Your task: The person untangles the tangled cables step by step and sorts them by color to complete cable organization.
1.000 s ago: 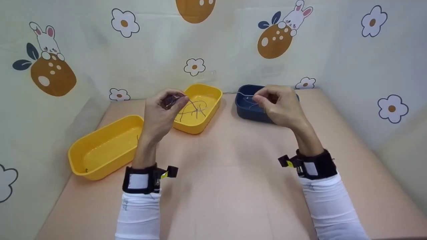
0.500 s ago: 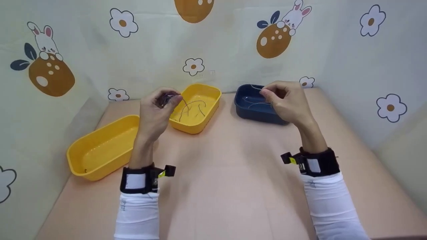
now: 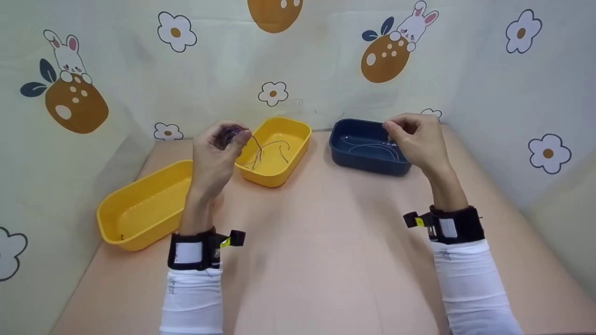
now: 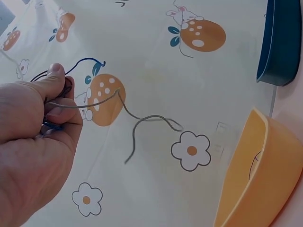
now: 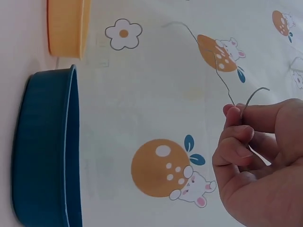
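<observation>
My left hand (image 3: 212,163) grips a tangled bundle of thin dark wires (image 3: 228,135) above the middle yellow box (image 3: 267,180). A grey wire (image 4: 134,137) and a blue wire (image 4: 85,59) stick out of that fist in the left wrist view. Over the right end of the navy box (image 3: 368,163), my right hand (image 3: 423,144) pinches a thin grey wire (image 5: 217,66) between thumb and fingertips. Its bent ends rise above the fingers in the right wrist view. Several pale wires (image 3: 368,145) lie inside the navy box. Dark wires (image 3: 283,154) show in the middle yellow box.
A second, longer yellow box (image 3: 144,235) stands at the left, partly behind my left forearm, with a small dark bit (image 3: 122,237) in its corner. All boxes rest on a peach-coloured table (image 3: 302,260). A patterned wall covering (image 3: 321,65) surrounds the table.
My right hand has moved right along the navy box with its wire, away from the left hand. The left hand has shifted slightly left with the bundle. Fewer wires show over the middle yellow box.
</observation>
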